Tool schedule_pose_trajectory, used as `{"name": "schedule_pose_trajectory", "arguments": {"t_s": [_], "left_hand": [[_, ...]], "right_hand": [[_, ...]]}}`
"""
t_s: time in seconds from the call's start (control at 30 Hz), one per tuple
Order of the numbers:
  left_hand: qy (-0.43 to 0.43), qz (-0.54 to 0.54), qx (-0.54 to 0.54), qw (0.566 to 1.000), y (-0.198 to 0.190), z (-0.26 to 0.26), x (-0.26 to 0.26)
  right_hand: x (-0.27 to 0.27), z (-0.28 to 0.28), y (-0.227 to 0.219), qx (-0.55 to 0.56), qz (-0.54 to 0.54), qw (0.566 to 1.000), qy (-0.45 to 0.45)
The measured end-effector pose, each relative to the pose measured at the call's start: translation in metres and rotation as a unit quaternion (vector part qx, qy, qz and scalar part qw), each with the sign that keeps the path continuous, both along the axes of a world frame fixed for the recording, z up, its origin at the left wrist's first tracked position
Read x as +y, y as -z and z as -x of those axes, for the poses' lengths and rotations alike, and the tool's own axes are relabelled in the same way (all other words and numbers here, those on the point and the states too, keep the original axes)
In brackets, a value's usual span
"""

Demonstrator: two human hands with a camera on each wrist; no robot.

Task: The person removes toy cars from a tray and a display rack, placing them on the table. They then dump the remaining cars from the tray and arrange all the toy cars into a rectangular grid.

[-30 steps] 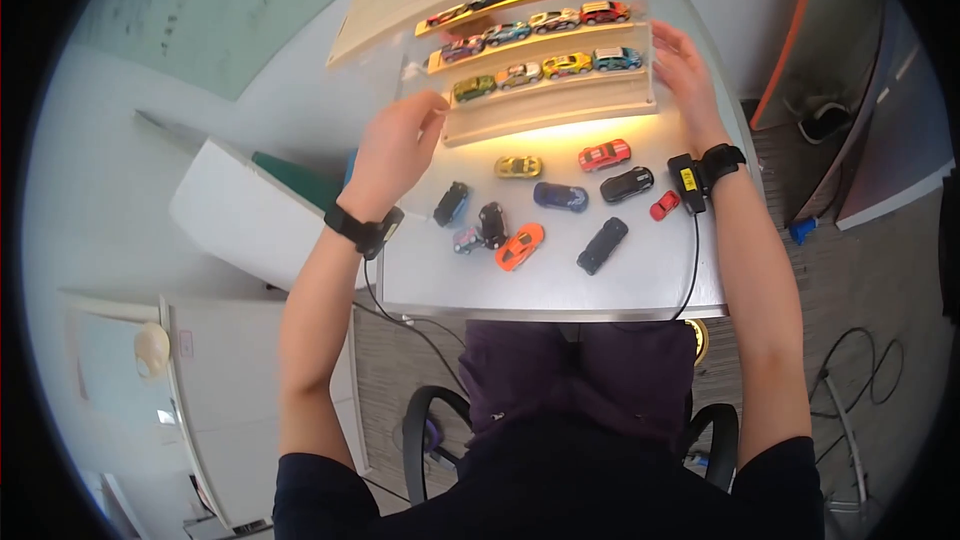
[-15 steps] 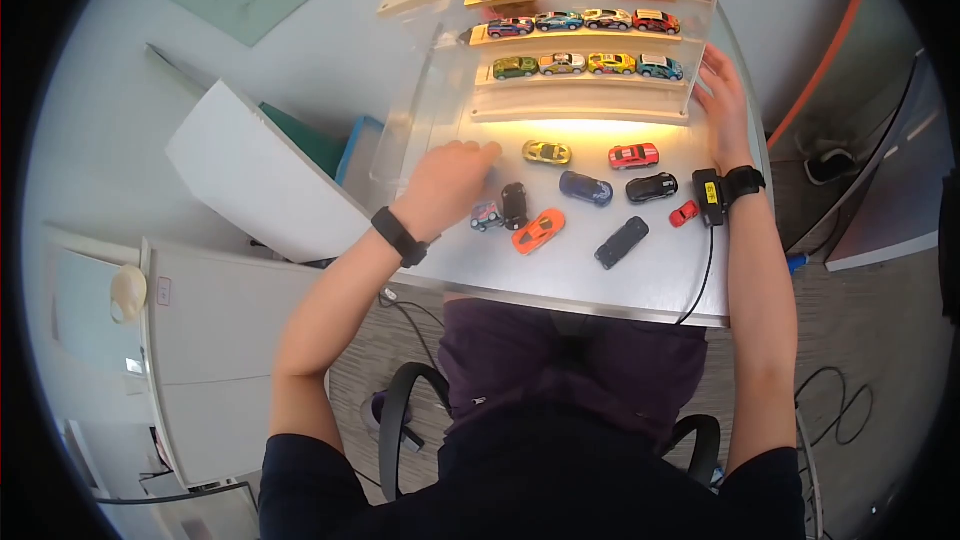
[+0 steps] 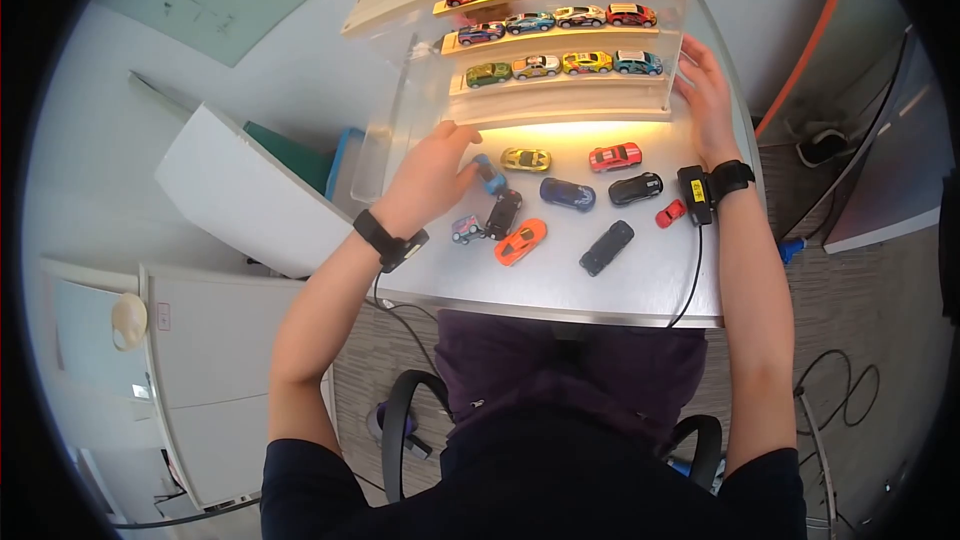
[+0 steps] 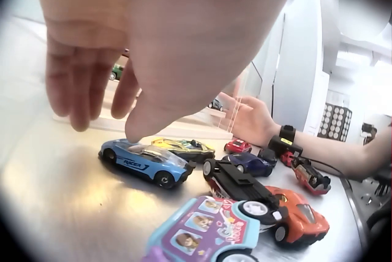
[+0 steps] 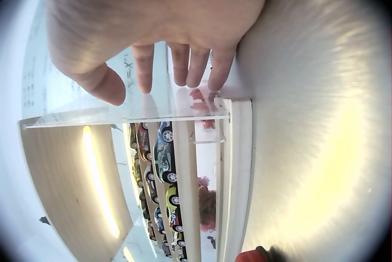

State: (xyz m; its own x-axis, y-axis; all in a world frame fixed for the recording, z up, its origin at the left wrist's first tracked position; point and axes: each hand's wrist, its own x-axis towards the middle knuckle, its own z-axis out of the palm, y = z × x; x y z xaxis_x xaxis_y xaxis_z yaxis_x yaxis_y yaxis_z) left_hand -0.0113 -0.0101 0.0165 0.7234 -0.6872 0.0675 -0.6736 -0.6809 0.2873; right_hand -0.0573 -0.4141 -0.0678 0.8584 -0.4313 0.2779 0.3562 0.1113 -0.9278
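Observation:
The left hand (image 3: 424, 178) hovers over the table's left part, fingers loosely bent. Below it stands a blue car (image 3: 489, 174) on its wheels; in the left wrist view the thumb tip is at the blue car's (image 4: 147, 165) roof edge, contact unclear. The right hand (image 3: 706, 100) is beside the right side of a clear display case with lit wooden shelves (image 3: 560, 117). In the right wrist view the right hand's (image 5: 159, 23) fingers are extended by the clear panel (image 5: 184, 117); whether they touch it, I cannot tell.
Several loose cars, including a yellow one (image 3: 526, 159), an orange one (image 3: 521, 241) and a red one (image 3: 615, 157), lie before the case. An overturned black car (image 4: 242, 188) is beside a purple-and-blue one (image 4: 208, 228). Small cars (image 3: 536, 66) fill the shelves.
The left hand went from the case's left corner down over the blue car, then back a little. That car now lies nearer the case and the yellow car. The right hand stays beside the case.

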Motion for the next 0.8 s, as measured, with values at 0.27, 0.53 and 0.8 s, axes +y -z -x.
{"name": "schedule_pose_trajectory", "arguments": {"t_s": [0.27, 0.53, 0.8], "left_hand": [[0.134, -0.095, -0.022, 0.986, -0.016, -0.008, 0.004], [0.146, 0.041, -0.089, 0.984, -0.021, -0.001, -0.099], [0.191, -0.048, -0.18, 0.964, 0.003, -0.006, -0.186]], "right_hand": [[0.0, 0.0, -0.002, -0.006, -0.006, 1.0, 0.003], [0.001, -0.003, -0.001, -0.014, -0.011, 1.0, 0.007], [0.002, 0.004, -0.007, 0.003, 0.012, 1.0, -0.005]]}}
